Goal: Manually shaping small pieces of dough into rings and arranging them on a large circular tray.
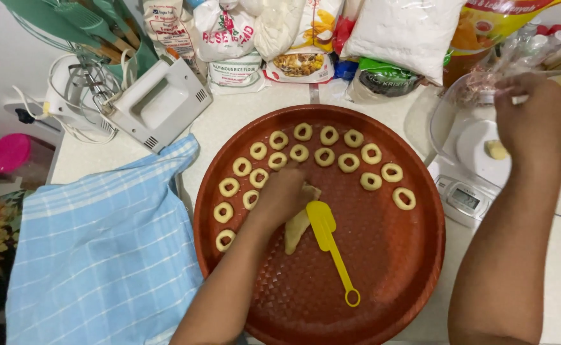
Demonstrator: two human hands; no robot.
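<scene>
A round brown tray [382,268] lies in front of me with several small dough rings [324,156] set in two curved rows along its far and left side. My left hand [281,195] rests on the tray with its fingers on a pale roll of dough [296,229]. Right beside that roll lies a yellow plastic spatula [328,239]. My right hand [536,118] is up at the right over a white kitchen scale [469,191], its fingers pinched at a clear bowl's rim [443,112]. A small dough lump [497,149] sits in the bowl.
A blue checked cloth [101,255] covers the counter at the left. Behind it lie a white hand mixer [156,102] and a holder of green utensils [89,29]. Several bags of flour and other packets [306,38] line the back. A pink-lidded jar [12,153] stands far left.
</scene>
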